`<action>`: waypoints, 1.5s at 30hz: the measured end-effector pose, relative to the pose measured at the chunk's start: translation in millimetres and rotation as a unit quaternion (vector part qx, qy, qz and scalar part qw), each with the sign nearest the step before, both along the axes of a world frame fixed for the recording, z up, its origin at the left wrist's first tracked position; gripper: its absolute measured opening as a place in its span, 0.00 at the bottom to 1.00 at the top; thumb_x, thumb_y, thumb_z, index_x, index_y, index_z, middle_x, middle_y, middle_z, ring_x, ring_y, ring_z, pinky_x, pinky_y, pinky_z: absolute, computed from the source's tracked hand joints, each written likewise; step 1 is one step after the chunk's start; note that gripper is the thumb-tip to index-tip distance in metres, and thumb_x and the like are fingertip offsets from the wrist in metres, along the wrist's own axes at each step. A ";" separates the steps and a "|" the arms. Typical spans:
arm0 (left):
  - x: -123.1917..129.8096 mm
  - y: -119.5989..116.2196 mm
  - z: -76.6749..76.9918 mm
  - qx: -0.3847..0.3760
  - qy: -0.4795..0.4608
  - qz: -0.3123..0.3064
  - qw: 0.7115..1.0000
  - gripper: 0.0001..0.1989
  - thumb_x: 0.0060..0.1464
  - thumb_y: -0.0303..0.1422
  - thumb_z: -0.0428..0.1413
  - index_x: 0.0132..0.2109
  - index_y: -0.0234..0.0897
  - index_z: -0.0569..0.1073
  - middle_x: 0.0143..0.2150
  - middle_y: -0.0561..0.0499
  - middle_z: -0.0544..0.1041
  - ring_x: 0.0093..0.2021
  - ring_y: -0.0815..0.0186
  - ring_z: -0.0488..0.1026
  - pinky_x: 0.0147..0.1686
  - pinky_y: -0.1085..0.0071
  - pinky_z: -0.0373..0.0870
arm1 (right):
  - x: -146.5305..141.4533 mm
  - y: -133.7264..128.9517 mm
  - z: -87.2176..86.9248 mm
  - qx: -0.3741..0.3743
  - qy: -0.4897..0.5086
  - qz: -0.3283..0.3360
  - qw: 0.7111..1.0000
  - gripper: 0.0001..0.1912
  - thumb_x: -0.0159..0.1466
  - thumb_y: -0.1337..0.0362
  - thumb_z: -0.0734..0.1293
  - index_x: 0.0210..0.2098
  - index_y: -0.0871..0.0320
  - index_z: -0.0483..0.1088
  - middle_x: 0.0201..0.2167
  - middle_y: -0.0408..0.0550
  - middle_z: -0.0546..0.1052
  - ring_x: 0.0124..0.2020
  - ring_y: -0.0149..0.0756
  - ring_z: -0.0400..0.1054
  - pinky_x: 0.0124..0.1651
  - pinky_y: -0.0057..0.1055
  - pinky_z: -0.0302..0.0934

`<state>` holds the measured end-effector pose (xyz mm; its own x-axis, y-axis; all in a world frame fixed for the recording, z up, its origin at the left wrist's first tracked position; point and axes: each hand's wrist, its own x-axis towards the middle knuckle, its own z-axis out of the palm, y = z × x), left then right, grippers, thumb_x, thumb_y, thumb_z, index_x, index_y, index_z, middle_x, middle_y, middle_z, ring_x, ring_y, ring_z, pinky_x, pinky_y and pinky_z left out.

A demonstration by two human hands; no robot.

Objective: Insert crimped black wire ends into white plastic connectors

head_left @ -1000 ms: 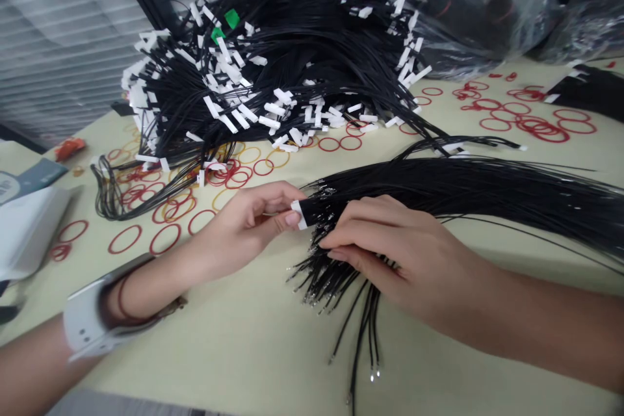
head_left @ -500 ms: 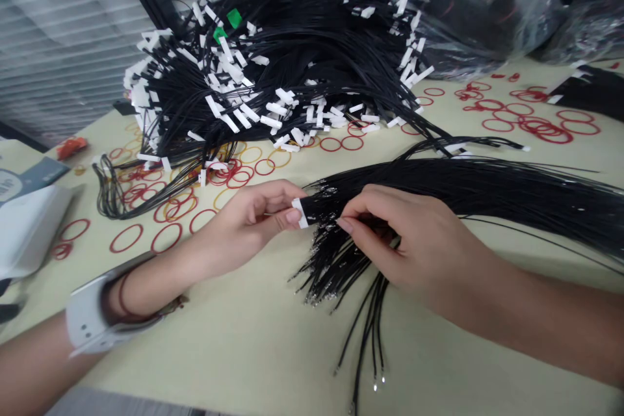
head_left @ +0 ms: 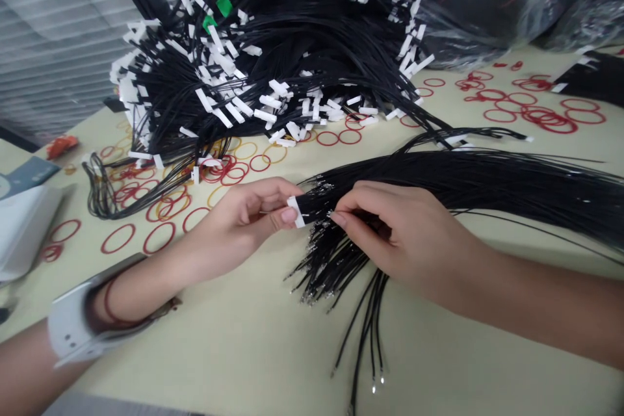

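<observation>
Between the thumb and fingers of my left hand [head_left: 251, 218] is a white connector housing [head_left: 296, 212], with black wires running out of its right side. My right hand [head_left: 390, 224] is closed in a pinch just right of the housing, its fingertips on the metal-tipped end of a black wire [head_left: 332, 214]. Beneath both hands lies a thick bundle of loose black wires [head_left: 507, 188]; their crimped silver ends [head_left: 312, 289] fan out below the housing. Several longer wire ends [head_left: 373, 338] hang apart toward the front. My right palm hides part of the bundle.
A large heap of black cables [head_left: 312, 39] with white connectors stands at the back. Red rubber bands [head_left: 550, 118] and yellow ones lie scattered over the table [head_left: 219, 344]. A white box [head_left: 29, 227] is at the left, clear plastic bags [head_left: 468, 13] at the back right.
My right fingertips have come slightly nearer the white connector housing, and a wire's metal tip now shows at them. The whole view has shifted a little. My left hand keeps its hold.
</observation>
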<state>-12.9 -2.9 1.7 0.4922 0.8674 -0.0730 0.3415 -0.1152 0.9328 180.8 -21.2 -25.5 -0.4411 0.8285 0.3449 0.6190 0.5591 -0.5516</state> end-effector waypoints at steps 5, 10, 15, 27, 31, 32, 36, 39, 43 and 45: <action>0.4 -0.9 1.6 -0.005 0.003 -0.004 1.000 0.06 0.52 0.22 0.51 0.35 0.34 0.71 0.26 0.57 0.70 0.27 0.77 0.65 0.26 0.85 0.61 | 0.2 0.7 0.6 0.006 0.019 0.006 1.000 0.06 0.60 0.68 0.58 0.29 0.59 0.66 0.26 0.40 0.69 0.26 0.23 0.60 0.25 0.23 0.50; 1.1 -1.1 3.6 -0.011 0.002 -0.008 1.000 0.05 0.52 0.21 0.51 0.35 0.31 0.70 0.26 0.57 0.69 0.27 0.77 0.64 0.27 0.84 0.60 | 0.3 2.1 0.3 0.015 0.027 0.011 0.999 0.07 0.60 0.70 0.58 0.29 0.59 0.66 0.25 0.40 0.69 0.25 0.24 0.60 0.26 0.23 0.50; 1.0 -0.8 2.7 -0.025 -0.015 -0.012 0.999 0.05 0.53 0.21 0.51 0.35 0.31 0.70 0.27 0.57 0.69 0.27 0.77 0.64 0.27 0.84 0.60 | 0.6 1.0 0.7 0.011 0.023 0.018 1.000 0.07 0.60 0.70 0.58 0.29 0.59 0.66 0.25 0.40 0.68 0.25 0.24 0.60 0.26 0.23 0.50; 0.4 -2.9 0.4 -0.015 0.005 -0.008 1.000 0.05 0.52 0.21 0.52 0.36 0.31 0.70 0.27 0.56 0.70 0.29 0.76 0.65 0.28 0.83 0.60 | 0.0 1.1 -4.4 0.017 0.037 0.047 0.998 0.07 0.60 0.70 0.58 0.29 0.61 0.66 0.24 0.40 0.66 0.24 0.23 0.56 0.26 0.23 0.48; -0.5 -3.8 -1.9 0.003 0.022 -0.013 1.000 0.04 0.52 0.23 0.52 0.37 0.31 0.70 0.28 0.55 0.70 0.30 0.75 0.65 0.29 0.82 0.60 | -1.8 0.9 -6.4 0.018 0.026 0.059 0.998 0.08 0.61 0.69 0.57 0.29 0.61 0.65 0.24 0.41 0.65 0.24 0.24 0.55 0.26 0.24 0.47; -0.6 -3.8 -2.0 0.003 0.023 -0.014 1.000 0.05 0.52 0.23 0.52 0.37 0.32 0.70 0.29 0.55 0.70 0.30 0.75 0.65 0.29 0.81 0.60 | -2.1 1.1 -6.6 0.018 0.023 0.065 0.997 0.08 0.61 0.69 0.57 0.29 0.61 0.66 0.25 0.41 0.65 0.24 0.24 0.56 0.26 0.24 0.48; -0.4 -3.7 -0.4 0.015 0.023 -0.023 0.999 0.05 0.52 0.23 0.52 0.37 0.32 0.70 0.30 0.54 0.71 0.30 0.74 0.65 0.29 0.81 0.60 | -2.9 0.7 -6.4 0.025 0.005 0.078 0.997 0.08 0.62 0.69 0.56 0.30 0.61 0.65 0.26 0.43 0.65 0.25 0.25 0.57 0.27 0.25 0.49; -0.1 -4.8 0.4 0.032 0.040 -0.023 0.998 0.05 0.52 0.24 0.52 0.37 0.32 0.70 0.30 0.53 0.71 0.30 0.73 0.65 0.29 0.80 0.60 | -2.8 -1.5 -5.5 0.029 -0.003 0.055 0.998 0.08 0.62 0.68 0.55 0.30 0.61 0.63 0.26 0.43 0.66 0.24 0.26 0.57 0.27 0.25 0.50; -0.3 -7.4 0.1 0.057 0.081 -0.024 0.995 0.06 0.52 0.27 0.51 0.38 0.33 0.70 0.30 0.52 0.70 0.30 0.70 0.65 0.27 0.77 0.61 | -3.6 -5.0 -3.9 0.047 -0.034 0.024 0.998 0.07 0.61 0.67 0.55 0.30 0.61 0.62 0.25 0.43 0.66 0.22 0.26 0.57 0.24 0.25 0.50; -0.3 -8.7 0.2 0.074 0.107 -0.029 0.991 0.06 0.53 0.28 0.51 0.39 0.33 0.70 0.29 0.52 0.70 0.29 0.70 0.64 0.26 0.76 0.60 | -4.6 -5.9 -3.4 0.066 -0.051 0.019 0.996 0.07 0.61 0.67 0.55 0.29 0.61 0.63 0.24 0.43 0.66 0.21 0.26 0.58 0.24 0.25 0.51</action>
<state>-13.2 -11.5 1.9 0.5285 0.8472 -0.0546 0.5178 -0.2707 0.8115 176.2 -27.1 -29.0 -0.5099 0.7611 0.4009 0.6453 0.6466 -0.4068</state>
